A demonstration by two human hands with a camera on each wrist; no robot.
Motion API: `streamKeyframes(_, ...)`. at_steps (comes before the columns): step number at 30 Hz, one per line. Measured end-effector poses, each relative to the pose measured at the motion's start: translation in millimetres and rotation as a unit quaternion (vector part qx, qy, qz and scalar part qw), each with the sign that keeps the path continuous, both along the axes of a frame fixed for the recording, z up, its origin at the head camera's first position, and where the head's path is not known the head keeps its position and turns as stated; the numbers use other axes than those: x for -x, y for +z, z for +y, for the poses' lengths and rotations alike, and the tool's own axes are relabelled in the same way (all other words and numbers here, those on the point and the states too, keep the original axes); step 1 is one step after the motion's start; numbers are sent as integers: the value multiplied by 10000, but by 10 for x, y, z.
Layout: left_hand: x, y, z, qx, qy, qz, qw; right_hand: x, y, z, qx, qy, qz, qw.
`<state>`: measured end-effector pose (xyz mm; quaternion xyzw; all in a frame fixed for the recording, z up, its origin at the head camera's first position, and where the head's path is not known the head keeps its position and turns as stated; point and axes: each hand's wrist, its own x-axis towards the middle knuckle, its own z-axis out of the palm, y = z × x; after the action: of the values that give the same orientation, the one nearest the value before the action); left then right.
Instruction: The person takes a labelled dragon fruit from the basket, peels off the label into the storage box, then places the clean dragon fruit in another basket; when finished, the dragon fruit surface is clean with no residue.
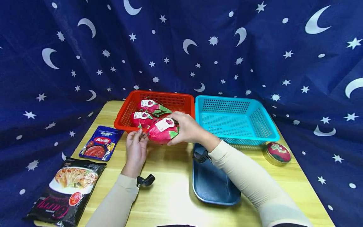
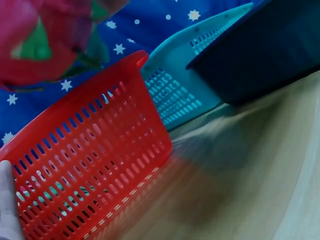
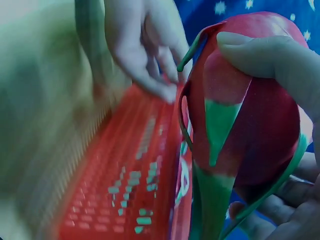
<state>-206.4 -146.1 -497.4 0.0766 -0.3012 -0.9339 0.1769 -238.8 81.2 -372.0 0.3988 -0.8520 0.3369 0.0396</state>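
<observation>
My right hand (image 1: pixel 185 127) grips a pink dragon fruit (image 1: pixel 158 135) with green leaf tips and a white label. It holds the fruit above the front rim of the red basket (image 1: pixel 181 94). In the right wrist view, the thumb (image 3: pixel 260 55) presses on the fruit's skin. Beside that fruit, my left hand (image 1: pixel 136 148) is at the basket's front rim, its fingers loosely bent. One left finger (image 2: pixel 7 200) shows before the basket wall in the left wrist view. Inside the basket lie two more labelled dragon fruits, one at the back (image 1: pixel 151 106) and one nearer (image 1: pixel 139 122).
A turquoise basket (image 1: pixel 238 140) stands right of the red one. In front of it is a dark blue tray (image 1: pixel 215 186), partly under my right forearm. A round tin (image 1: pixel 278 153) sits at the right; a Barilla pouch (image 1: pixel 100 143) and black curry packet (image 1: pixel 66 189) lie left.
</observation>
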Motion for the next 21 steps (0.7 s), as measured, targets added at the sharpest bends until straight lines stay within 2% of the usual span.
streamKeyframes(8,-42,-27,-73,503,-105,-296,9982,-459,-93,-77,-412,393,-207,9982)
streamKeyframes(12,-58,-21,-87,369,-259,-319,9985,-640,-141,-119,-656,482,-143,9966)
streamKeyframes(17,-28,-40,-89,168,-278,-166,9993,-763,-250,-151,-1101,509,-299,9922)
streamKeyframes(21,-14,-57,-88,259,-318,-89,9991,-737,-363,-138,-1483,323,-358,9878)
